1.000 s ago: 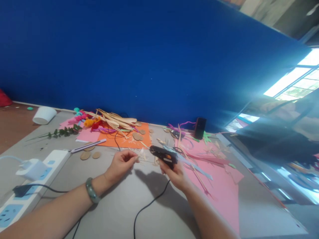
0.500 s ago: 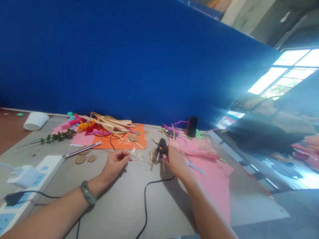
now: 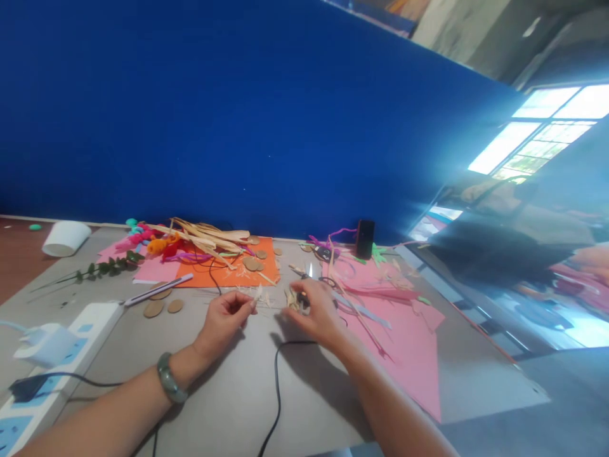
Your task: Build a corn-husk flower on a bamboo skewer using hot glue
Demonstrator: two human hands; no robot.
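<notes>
My left hand [image 3: 232, 314] is closed in a pinch on a small pale husk-like piece [image 3: 258, 294], whose tip shows above the fingertips. My right hand [image 3: 314, 311] hovers to the right, thumb and fingers apart and curved. Under it lies the black glue gun [image 3: 303, 297], mostly hidden by the fingers, with its black cord [image 3: 278, 374] running toward the front edge. Pale dry scraps [image 3: 292, 298] lie beside the right fingertips. Scissors [image 3: 327, 281] rest just beyond that hand.
A white power strip [image 3: 90, 327] stands at left, beside a lilac pen-shaped tool [image 3: 159, 289] and cardboard discs [image 3: 153, 309]. Dried strips [image 3: 209, 235] lie on orange paper [image 3: 195, 274] at the back. Pink paper [image 3: 404, 355], a phone [image 3: 365, 239] and a person [image 3: 499, 235] are at right.
My right hand has swung the glue gun down onto the table and loosened its fingers from it. My left hand keeps its pinch. The view has shifted a little to the right.
</notes>
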